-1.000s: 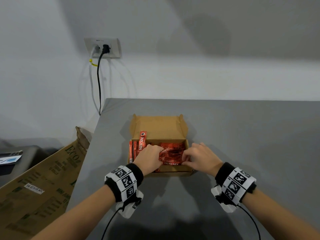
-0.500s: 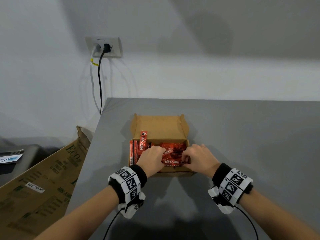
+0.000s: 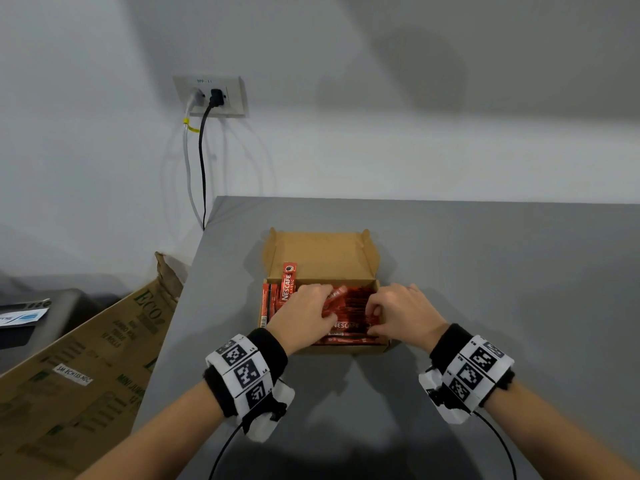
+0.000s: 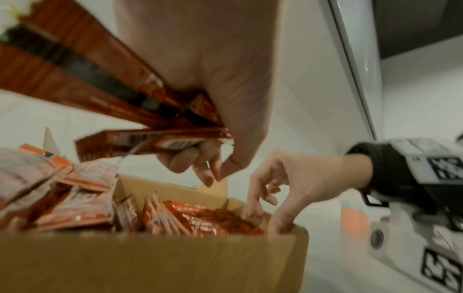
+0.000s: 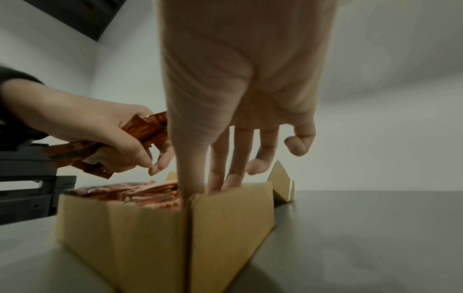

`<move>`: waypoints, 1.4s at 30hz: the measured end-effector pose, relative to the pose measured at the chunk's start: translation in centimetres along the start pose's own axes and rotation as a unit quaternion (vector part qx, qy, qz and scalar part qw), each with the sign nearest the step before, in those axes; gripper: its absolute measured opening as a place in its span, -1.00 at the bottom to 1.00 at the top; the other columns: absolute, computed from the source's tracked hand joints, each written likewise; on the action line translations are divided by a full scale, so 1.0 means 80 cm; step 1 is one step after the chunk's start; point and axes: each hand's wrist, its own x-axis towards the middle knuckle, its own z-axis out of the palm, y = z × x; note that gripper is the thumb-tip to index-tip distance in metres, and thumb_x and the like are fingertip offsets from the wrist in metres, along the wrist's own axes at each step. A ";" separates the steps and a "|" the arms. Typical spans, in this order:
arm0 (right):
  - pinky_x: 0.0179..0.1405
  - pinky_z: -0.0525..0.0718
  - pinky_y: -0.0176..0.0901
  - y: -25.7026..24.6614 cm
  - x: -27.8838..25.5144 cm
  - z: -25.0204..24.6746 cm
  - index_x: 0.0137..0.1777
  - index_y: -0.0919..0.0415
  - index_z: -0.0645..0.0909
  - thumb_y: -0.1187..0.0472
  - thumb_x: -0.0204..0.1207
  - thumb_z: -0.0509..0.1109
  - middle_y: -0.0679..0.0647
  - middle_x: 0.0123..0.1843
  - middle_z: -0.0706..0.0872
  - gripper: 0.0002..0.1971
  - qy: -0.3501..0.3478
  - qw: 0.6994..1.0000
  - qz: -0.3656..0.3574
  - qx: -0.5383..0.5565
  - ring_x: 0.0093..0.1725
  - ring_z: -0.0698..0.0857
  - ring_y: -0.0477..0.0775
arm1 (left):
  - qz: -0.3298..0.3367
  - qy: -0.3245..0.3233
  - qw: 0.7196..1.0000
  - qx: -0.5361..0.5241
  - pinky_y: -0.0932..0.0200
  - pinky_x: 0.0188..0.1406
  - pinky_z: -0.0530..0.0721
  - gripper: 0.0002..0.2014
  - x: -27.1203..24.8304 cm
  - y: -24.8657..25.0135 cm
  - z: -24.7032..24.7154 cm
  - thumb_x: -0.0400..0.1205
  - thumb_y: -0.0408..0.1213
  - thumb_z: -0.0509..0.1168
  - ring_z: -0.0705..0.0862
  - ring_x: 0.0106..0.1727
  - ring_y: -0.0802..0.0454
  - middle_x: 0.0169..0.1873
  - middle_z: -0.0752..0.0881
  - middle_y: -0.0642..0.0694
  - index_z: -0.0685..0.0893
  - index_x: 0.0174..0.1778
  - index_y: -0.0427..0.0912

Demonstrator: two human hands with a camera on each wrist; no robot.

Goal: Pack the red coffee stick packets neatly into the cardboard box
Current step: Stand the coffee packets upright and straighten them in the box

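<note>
An open cardboard box [image 3: 349, 348] sits on the grey table with its lid [image 3: 322, 254] folded back. Red coffee stick packets [image 3: 353, 299] fill it, and one packet [image 3: 288, 280] stands upright at the left. My left hand [image 3: 308, 313] hovers over the box and grips a bundle of several packets [image 4: 155, 138], also visible in the right wrist view as the bundle [image 5: 148, 128]. My right hand [image 3: 398, 313] reaches into the box's near right corner, its fingers [image 5: 225, 168] pointing down among the packets [image 5: 150, 194] and its thumb [image 4: 280, 226] inside the front wall.
The table's left edge [image 3: 194, 271] runs close to the box. A large brown carton [image 3: 86, 368] leans below it on the left. Cables hang from a wall socket [image 3: 211, 95] behind. Bare grey table surface [image 3: 502, 289] extends to the right of the box.
Both hands have stayed over the box and drawn slightly closer together. The left hand still holds its bundle, and the right hand's fingers have dipped into the right side.
</note>
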 end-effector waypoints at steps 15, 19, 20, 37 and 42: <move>-0.06 0.22 -0.10 -0.015 0.012 -0.002 -0.02 0.04 0.75 -0.01 0.49 0.36 0.00 0.03 0.72 -0.79 -0.100 0.982 -0.105 -0.124 0.12 0.52 0.07 | 0.058 -0.128 0.971 0.192 -0.04 -0.11 0.71 -0.83 0.015 -0.008 0.017 0.59 -0.16 0.34 0.72 -0.14 -0.10 -0.14 0.74 -0.14 0.66 -0.13 -0.22; -0.06 0.18 -0.09 -0.017 0.013 0.000 -0.07 0.11 0.73 0.03 0.52 0.30 0.05 0.02 0.72 -0.78 -0.100 0.977 -0.117 -0.144 0.11 0.55 0.12 | 0.083 -0.141 0.962 0.220 -0.04 -0.09 0.70 -0.77 0.019 -0.008 0.019 0.61 -0.10 0.30 0.72 -0.10 -0.09 -0.10 0.74 -0.12 0.67 -0.08 -0.22; -0.07 0.18 -0.08 -0.017 0.013 0.001 -0.07 0.13 0.72 0.03 0.52 0.28 0.07 0.02 0.72 -0.77 -0.098 0.977 -0.119 -0.147 0.11 0.56 0.13 | 0.087 -0.144 0.959 0.229 -0.03 -0.08 0.70 -0.77 0.020 -0.008 0.018 0.61 -0.09 0.30 0.72 -0.09 -0.09 -0.09 0.74 -0.12 0.67 -0.06 -0.22; -0.07 0.27 -0.14 -0.004 0.015 0.001 -0.13 0.11 0.65 0.03 0.50 0.38 -0.10 -0.18 0.57 -0.84 -0.032 0.994 -0.089 -0.047 0.03 0.61 0.02 | 0.100 -0.111 0.954 0.260 0.04 -0.02 0.63 -0.82 0.018 0.000 0.004 0.62 -0.24 0.27 0.70 0.05 -0.13 0.01 0.73 -0.17 0.66 0.05 -0.24; -0.02 0.33 -0.12 -0.005 0.010 0.006 -0.14 0.07 0.67 0.04 0.49 0.38 -0.09 -0.14 0.72 -0.88 -0.037 0.996 -0.075 -0.038 0.04 0.58 -0.03 | 0.098 -0.092 0.963 0.234 0.09 -0.02 0.62 -0.80 0.015 -0.004 0.009 0.61 -0.27 0.28 0.67 0.08 -0.10 0.07 0.68 -0.14 0.63 0.11 -0.24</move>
